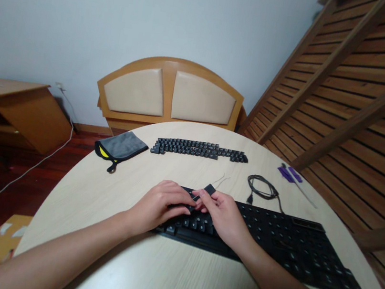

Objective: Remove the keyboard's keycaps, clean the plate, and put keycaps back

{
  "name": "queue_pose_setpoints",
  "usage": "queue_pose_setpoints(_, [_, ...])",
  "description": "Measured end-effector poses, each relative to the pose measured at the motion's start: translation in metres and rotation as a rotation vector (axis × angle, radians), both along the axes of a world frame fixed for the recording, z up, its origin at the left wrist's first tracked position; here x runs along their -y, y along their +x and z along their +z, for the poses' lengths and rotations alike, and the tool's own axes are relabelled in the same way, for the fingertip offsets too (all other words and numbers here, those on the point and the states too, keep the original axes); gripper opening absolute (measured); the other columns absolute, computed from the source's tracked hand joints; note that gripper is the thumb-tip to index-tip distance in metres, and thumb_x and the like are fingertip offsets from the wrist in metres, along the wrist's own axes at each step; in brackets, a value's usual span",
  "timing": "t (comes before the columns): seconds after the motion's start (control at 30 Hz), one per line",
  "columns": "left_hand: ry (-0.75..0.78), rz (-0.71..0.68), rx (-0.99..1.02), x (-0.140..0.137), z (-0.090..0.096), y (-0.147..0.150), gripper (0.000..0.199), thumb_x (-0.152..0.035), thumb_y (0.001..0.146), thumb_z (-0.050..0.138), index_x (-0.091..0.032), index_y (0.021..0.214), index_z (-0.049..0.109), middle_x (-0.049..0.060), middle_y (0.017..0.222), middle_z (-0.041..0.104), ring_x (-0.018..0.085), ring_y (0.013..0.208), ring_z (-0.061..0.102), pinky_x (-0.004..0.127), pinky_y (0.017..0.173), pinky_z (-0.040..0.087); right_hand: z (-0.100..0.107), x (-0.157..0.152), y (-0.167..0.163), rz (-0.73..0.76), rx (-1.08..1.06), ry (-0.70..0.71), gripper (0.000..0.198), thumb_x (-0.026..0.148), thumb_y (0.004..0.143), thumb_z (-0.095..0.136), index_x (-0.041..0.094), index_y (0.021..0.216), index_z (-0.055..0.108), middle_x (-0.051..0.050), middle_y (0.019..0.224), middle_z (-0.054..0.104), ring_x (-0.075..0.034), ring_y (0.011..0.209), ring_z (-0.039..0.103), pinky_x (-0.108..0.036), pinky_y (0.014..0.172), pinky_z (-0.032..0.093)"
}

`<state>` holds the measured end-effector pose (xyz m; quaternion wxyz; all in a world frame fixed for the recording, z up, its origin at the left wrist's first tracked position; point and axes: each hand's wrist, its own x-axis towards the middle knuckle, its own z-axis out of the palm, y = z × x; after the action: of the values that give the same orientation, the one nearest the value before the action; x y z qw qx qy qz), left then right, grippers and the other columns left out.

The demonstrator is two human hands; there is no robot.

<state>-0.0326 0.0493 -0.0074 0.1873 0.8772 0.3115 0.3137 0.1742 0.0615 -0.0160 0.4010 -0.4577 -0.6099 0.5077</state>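
Note:
A black keyboard (273, 234) lies at a slant across the front of the round table, with keycaps off over much of it and some still on near my hands. My right hand (225, 214) is closed on a black-handled keycap puller (211, 189), its thin wire prongs pointing away from me. Over the left part of the keyboard, my left hand (165, 203) has its fingers curled and thumb drawn near the index finger. Its fingertips almost meet those of my right hand; whatever they pinch is hidden.
Loose black keycaps (192, 148) lie in rows at the back of the table (106, 257). A grey cloth with yellow lining (122, 146) is at the left. To the right are a coiled black cable (261, 188) and a purple brush-like item (290, 174).

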Motion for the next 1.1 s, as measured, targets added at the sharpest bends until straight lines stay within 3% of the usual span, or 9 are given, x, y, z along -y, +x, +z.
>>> queue_pose_setpoints(0.23, [0.115, 0.019, -0.045, 0.001, 0.001, 0.002, 0.020, -0.035, 0.099, 0.058, -0.024, 0.111, 0.070, 0.008, 0.113, 0.067, 0.022, 0.105, 0.063, 0.038, 0.091, 0.047, -0.002, 0.004, -0.001, -0.005, 0.055, 0.021, 0.053, 0.065, 0.087, 0.056, 0.017, 0.080, 0.076, -0.009, 0.081, 0.077, -0.023, 0.079, 0.073, -0.034, 0.072, 0.056])
queue_pose_setpoints(0.43, [0.140, 0.016, -0.088, 0.003, 0.001, 0.003, 0.019, -0.034, 0.100, 0.056, -0.024, 0.109, 0.070, 0.006, 0.105, 0.070, 0.020, 0.098, 0.064, 0.037, 0.089, 0.046, -0.003, 0.002, -0.002, 0.007, 0.002, -0.037, 0.054, 0.068, 0.082, 0.061, 0.017, 0.081, 0.076, -0.009, 0.076, 0.077, -0.024, 0.077, 0.074, -0.034, 0.071, 0.057])
queue_pose_setpoints(0.6, [0.149, 0.046, 0.030, 0.000, 0.007, 0.000, 0.016, -0.030, 0.100, 0.057, -0.022, 0.110, 0.067, 0.007, 0.105, 0.072, 0.020, 0.099, 0.065, 0.037, 0.089, 0.048, -0.007, -0.002, -0.003, -0.038, -0.014, -0.051, 0.054, 0.066, 0.083, 0.062, 0.015, 0.086, 0.077, -0.010, 0.077, 0.077, -0.021, 0.069, 0.072, -0.032, 0.065, 0.057])
queue_pose_setpoints(0.73, [0.206, 0.253, 0.158, -0.035, 0.015, -0.011, 0.018, -0.029, 0.097, 0.060, -0.021, 0.113, 0.067, 0.007, 0.104, 0.071, 0.020, 0.090, 0.064, 0.036, 0.085, 0.052, -0.009, -0.001, -0.004, -0.037, -0.010, -0.045, 0.056, 0.065, 0.086, 0.059, 0.013, 0.097, 0.076, -0.010, 0.078, 0.077, -0.018, 0.067, 0.071, -0.031, 0.064, 0.056])
queue_pose_setpoints(0.83, [0.259, 0.416, 0.031, -0.078, 0.013, -0.024, 0.018, -0.030, 0.096, 0.062, -0.021, 0.109, 0.069, 0.007, 0.107, 0.072, 0.021, 0.094, 0.065, 0.036, 0.088, 0.051, -0.009, 0.000, -0.004, -0.036, -0.016, -0.043, 0.056, 0.065, 0.086, 0.058, 0.012, 0.095, 0.075, -0.010, 0.078, 0.077, -0.018, 0.066, 0.071, -0.030, 0.064, 0.056])
queue_pose_setpoints(0.97, [0.274, 0.600, -0.112, -0.121, -0.008, -0.042, 0.019, -0.026, 0.094, 0.061, -0.020, 0.109, 0.072, 0.009, 0.109, 0.074, 0.027, 0.103, 0.063, 0.042, 0.096, 0.047, -0.008, 0.001, -0.005, -0.036, -0.013, -0.036, 0.053, 0.064, 0.086, 0.059, 0.013, 0.092, 0.076, -0.009, 0.077, 0.077, -0.018, 0.066, 0.071, -0.031, 0.064, 0.056])
queue_pose_setpoints(1.1, [0.257, 0.667, -0.188, -0.136, -0.030, -0.056, 0.015, -0.027, 0.091, 0.066, -0.023, 0.101, 0.076, 0.007, 0.113, 0.072, 0.028, 0.106, 0.060, 0.043, 0.097, 0.046, -0.008, 0.003, -0.005, -0.030, -0.003, -0.040, 0.051, 0.062, 0.088, 0.058, 0.014, 0.092, 0.075, -0.009, 0.078, 0.077, -0.019, 0.069, 0.072, -0.032, 0.066, 0.057])
